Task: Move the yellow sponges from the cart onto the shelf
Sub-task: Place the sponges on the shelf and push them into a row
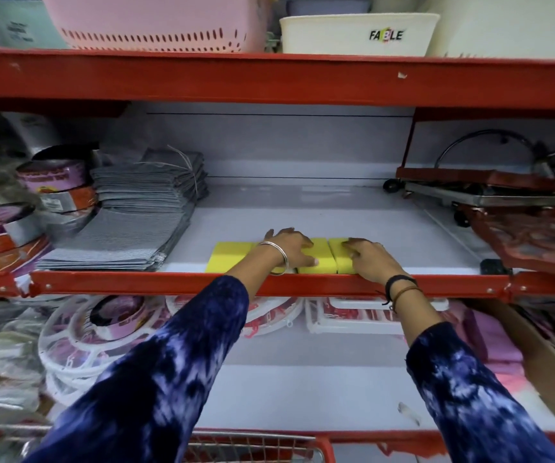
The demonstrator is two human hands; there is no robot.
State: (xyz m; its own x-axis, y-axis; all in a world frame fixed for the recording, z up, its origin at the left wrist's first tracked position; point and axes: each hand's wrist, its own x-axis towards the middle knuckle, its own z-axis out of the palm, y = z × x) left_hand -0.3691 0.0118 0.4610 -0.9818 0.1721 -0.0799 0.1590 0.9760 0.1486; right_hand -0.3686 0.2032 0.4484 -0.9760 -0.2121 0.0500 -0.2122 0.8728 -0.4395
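Note:
Three yellow sponges lie in a row at the front edge of the white middle shelf (319, 215). The left sponge (227, 257) is uncovered. My left hand (291, 250) rests flat on the middle sponge (317, 265), fingers spread over its top. My right hand (369, 259) presses on the right sponge (341, 260) with fingers curled over it. Both sponges sit on the shelf board. The cart's red rim and wire basket (252, 444) show at the bottom edge; its contents are hidden.
A stack of grey cloths (142, 208) lies left of the sponges, with tape rolls (52, 188) beyond it. Red packaged goods (530, 228) crowd the shelf's right side. A red shelf rail (269, 284) runs in front. Baskets stand on the upper shelf.

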